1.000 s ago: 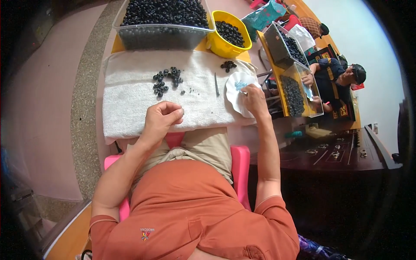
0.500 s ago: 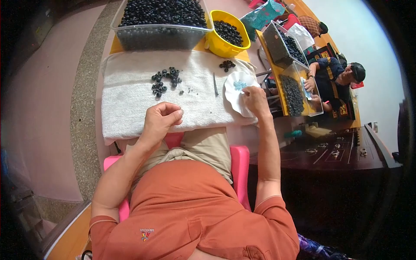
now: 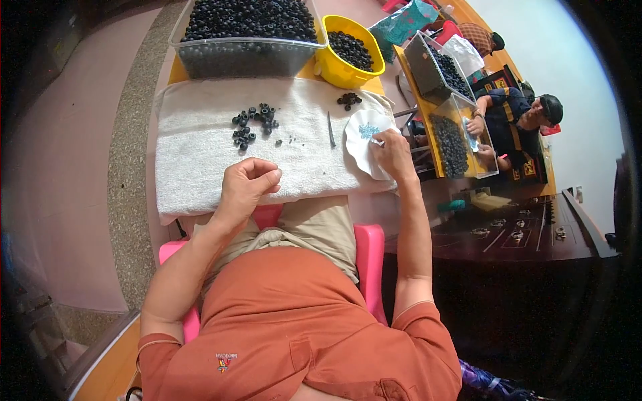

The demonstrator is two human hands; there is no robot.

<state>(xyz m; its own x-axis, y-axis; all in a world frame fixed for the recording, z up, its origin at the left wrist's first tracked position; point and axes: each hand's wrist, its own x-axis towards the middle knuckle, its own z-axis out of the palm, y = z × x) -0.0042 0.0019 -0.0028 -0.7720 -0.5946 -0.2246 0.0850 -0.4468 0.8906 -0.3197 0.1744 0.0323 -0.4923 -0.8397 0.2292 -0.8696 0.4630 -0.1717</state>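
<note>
White terry towel (image 3: pixel 200 154) bears black rings (image 3: pixel 253 125); hands perhaps pinching.

Clear tub (image 3: pixel 247 57) of black rings at far edge, yellow bowl (image 3: pixel 348 63) of same just right. Teal bag (image 3: pixel 408 20) beyond bowl. Two clear bins (image 3: pixel 461 127) of rings on yellow table (image 3: pixel 418 100) at right, co-worker (image 3: pixel 515 120) seated there. Pink chair (image 3: pixel 368 260) below. Dark desk (image 3: pixel 528 234) lower right.

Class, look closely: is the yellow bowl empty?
No, the yellow bowl holds a heap of small black rings.
</note>
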